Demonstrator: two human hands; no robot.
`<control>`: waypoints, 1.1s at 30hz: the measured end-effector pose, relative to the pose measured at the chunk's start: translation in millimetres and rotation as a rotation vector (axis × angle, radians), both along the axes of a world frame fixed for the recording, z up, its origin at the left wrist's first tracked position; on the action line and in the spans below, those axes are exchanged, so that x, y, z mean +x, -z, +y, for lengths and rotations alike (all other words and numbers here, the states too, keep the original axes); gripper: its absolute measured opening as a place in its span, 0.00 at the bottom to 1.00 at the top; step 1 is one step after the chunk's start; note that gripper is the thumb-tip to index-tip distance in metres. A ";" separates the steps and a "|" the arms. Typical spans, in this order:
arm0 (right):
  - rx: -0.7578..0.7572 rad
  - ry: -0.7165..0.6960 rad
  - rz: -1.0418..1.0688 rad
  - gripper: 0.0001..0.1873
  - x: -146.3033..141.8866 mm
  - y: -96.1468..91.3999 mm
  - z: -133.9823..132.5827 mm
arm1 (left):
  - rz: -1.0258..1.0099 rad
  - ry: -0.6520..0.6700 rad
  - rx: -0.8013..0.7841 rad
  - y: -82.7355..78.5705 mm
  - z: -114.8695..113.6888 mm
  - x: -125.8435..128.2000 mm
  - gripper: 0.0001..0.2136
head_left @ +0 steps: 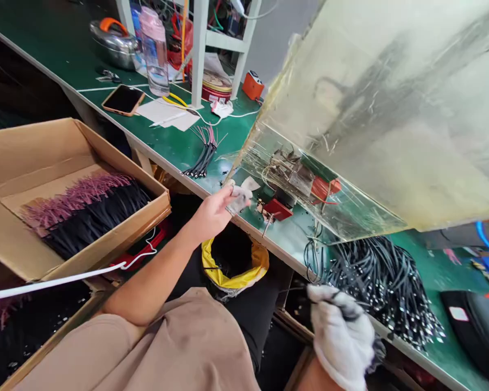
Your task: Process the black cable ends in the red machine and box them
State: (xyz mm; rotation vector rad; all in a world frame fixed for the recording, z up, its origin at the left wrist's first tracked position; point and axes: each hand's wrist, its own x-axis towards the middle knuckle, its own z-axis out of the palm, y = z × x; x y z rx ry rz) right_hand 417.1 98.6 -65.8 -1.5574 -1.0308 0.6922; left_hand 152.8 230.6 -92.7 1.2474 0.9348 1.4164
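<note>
My left hand point(214, 214) reaches over the edge of the green workbench point(179, 141) and pinches a crumpled white cloth scrap point(239, 200). My right hand point(342, 336), in a white fabric glove, grips several black cables at the bottom right. A large tangled pile of black cables with metal ends point(383, 288) lies just beyond that glove, on the bench. A smaller bundle of black wires with pink-violet ends point(204, 155) lies farther along the bench. Past my left fingertips stands a small machine with a red part point(277, 209), partly behind a scratched clear plastic shield point(370, 108).
To the left, an open cardboard box point(44, 163) holds black wires with pink ends point(89, 214). A yellow-rimmed bin point(234, 271) stands below the bench edge. A phone point(123, 100), water bottle point(154, 51), steel pot point(113, 44) and white shelf stand farther back.
</note>
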 end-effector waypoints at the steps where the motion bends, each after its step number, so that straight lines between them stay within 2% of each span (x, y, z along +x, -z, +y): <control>1: 0.123 0.103 0.011 0.16 8.7 -6.3 -3.5 | 0.167 -0.008 0.005 0.2 1.0 -2.6 0.14; 3: 0.284 0.241 0.051 0.15 26.3 -17.7 -5.1 | 0.506 -0.093 0.011 5.8 6.7 -2.1 0.12; 4: 0.303 0.269 0.077 0.15 36.2 -22.3 -2.7 | 0.670 -0.153 0.011 10.4 11.5 0.4 0.13; 7: 0.256 0.283 0.179 0.18 74.6 -27.6 18.5 | 1.097 -0.251 -0.013 26.9 29.8 11.6 0.20; 10: 0.156 0.254 0.227 0.24 121.0 -16.6 57.8 | 1.268 -0.250 -0.028 43.0 46.1 21.4 0.22; 13: 0.051 0.230 0.251 0.30 154.3 1.7 99.0 | 1.285 -0.273 -0.044 56.8 55.2 22.0 0.20; 15: 0.034 0.240 0.248 0.31 161.5 8.9 116.4 | 1.288 -0.300 -0.060 63.2 55.2 15.2 0.19; 17: 0.033 0.271 0.253 0.29 158.1 8.2 121.7 | 1.283 -0.320 -0.073 65.5 48.5 4.0 0.19; 20: 0.073 0.267 0.373 0.24 144.1 -4.3 113.2 | 1.206 -0.337 -0.030 61.1 28.1 -11.0 0.20; 22: 0.165 0.188 0.498 0.23 135.1 -14.9 104.5 | 1.098 -0.331 0.061 56.1 14.5 -12.9 0.21; 25: 0.310 0.042 0.610 0.23 125.4 -27.4 94.5 | 0.970 -0.294 0.173 55.6 5.5 -1.3 0.19; 29: 0.383 -0.031 0.666 0.21 116.7 -35.9 82.2 | 0.839 -0.301 0.303 74.5 10.2 22.7 0.17; 33: 0.463 0.045 0.570 0.21 114.5 -34.9 66.4 | 0.782 -0.394 0.357 91.4 16.2 42.1 0.16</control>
